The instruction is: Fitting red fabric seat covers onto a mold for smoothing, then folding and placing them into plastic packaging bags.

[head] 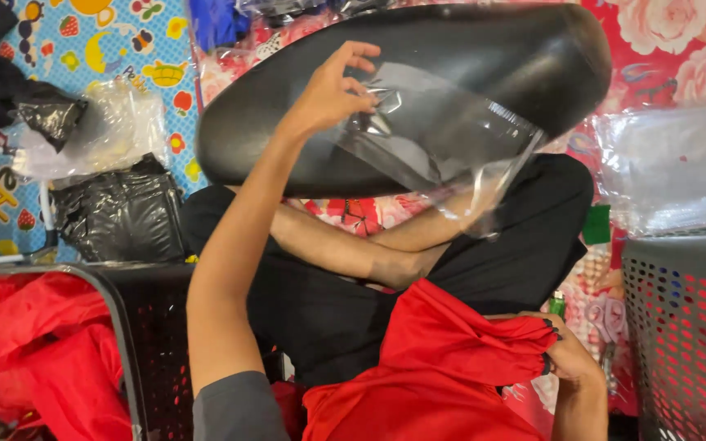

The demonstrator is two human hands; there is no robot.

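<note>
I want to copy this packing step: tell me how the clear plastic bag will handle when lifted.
The clear plastic bag, pinched at one edge by the left hand, creases and sags away from the grip, so it is probably floppy and very light. Its glossy film looks slippery, so it could slide out of a loose pinch. The right hand bunches red fabric, which looks limp too.

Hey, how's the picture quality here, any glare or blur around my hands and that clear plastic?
Head view: lighting is even and soft, with no hard shadows. The clear plastic bag held by the left hand shows white glare streaks against the black cushion. The right hand gripping the red fabric is sharp enough to show its fingernails. The edges look slightly soft and stretched.
</note>
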